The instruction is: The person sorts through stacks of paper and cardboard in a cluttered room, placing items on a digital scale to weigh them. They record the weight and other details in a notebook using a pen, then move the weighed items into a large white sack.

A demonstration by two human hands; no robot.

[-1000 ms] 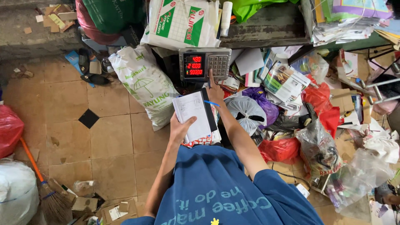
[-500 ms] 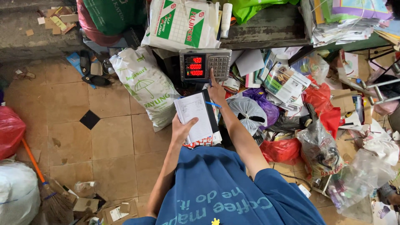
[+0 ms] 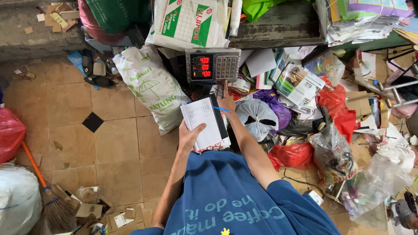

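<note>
The white, blue-lined paper notebook with black cover edge (image 3: pixel 204 124) lay in the left hand (image 3: pixel 189 137), and a slim blue pen (image 3: pixel 222 109) crossed the right hand (image 3: pixel 227 101), whose fingertip met the grey metal scale display with red glowing digits and pale keys (image 3: pixel 213 65). Just left of the notebook stood a white woven sack with green lettering and an umbrella drawing (image 3: pixel 150 89), over beige floor tiles with one black diamond inset (image 3: pixel 92 122). Right of the pen hand lay a translucent white plastic bag (image 3: pixel 257 116), a purple bag (image 3: pixel 274 102) and red plastic bags (image 3: pixel 292 156); below both hands showed a dark blue shirt with light blue print (image 3: pixel 230 200).
</note>
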